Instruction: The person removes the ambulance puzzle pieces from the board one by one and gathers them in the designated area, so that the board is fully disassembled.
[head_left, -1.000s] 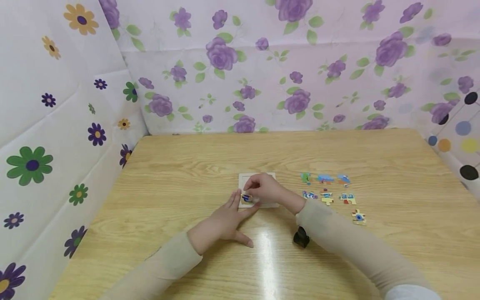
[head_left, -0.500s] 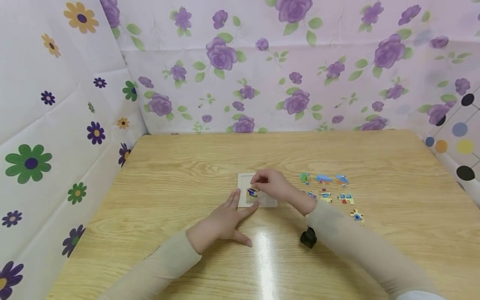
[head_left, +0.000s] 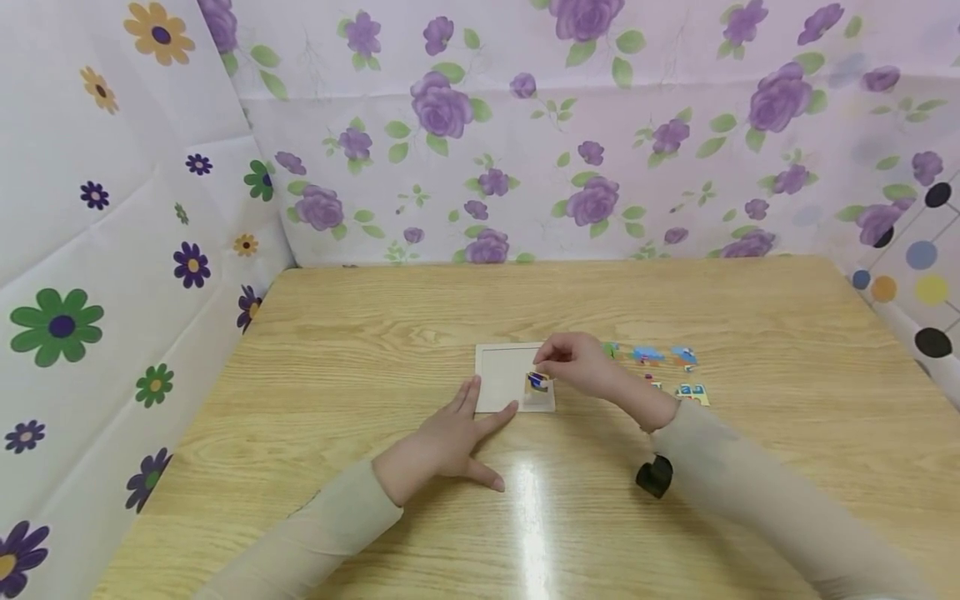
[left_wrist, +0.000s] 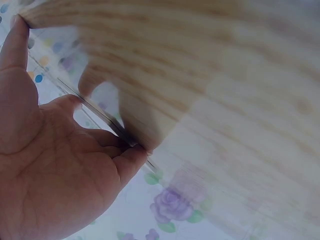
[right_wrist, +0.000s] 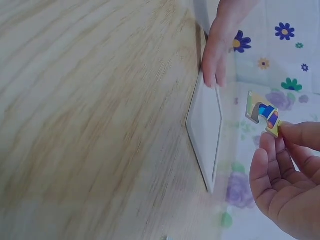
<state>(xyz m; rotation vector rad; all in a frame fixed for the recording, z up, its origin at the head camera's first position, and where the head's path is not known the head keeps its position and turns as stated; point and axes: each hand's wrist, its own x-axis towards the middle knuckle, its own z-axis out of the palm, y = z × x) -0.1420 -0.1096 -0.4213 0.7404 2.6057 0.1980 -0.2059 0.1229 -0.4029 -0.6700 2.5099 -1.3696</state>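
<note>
A white puzzle tray (head_left: pixel 498 375) with a raised border lies flat at mid-table. My left hand (head_left: pixel 450 446) spreads its straight fingers along the tray's left and front edges; the left wrist view shows those fingertips (left_wrist: pixel 137 156) down at table level. Between thumb and fingers, my right hand (head_left: pixel 581 364) pinches a jigsaw puzzle piece (right_wrist: pixel 265 112) with blue, yellow and green print. In the right wrist view the piece hangs above the bare tray (right_wrist: pixel 206 120); from the head it overlaps the tray's right side.
Several loose puzzle pieces lie right of the tray, among them a blue piece (head_left: pixel 647 356) and a piece with windows (head_left: pixel 693 393); my right forearm hides others. A black wrist camera (head_left: pixel 655 476) hangs under that forearm. Flowered cloth (head_left: pixel 487 125) lines the table's back and sides.
My right hand has carried the puzzle piece rightward across the tray, from its left part to its right side. The left hand has stayed at the tray's edge.
</note>
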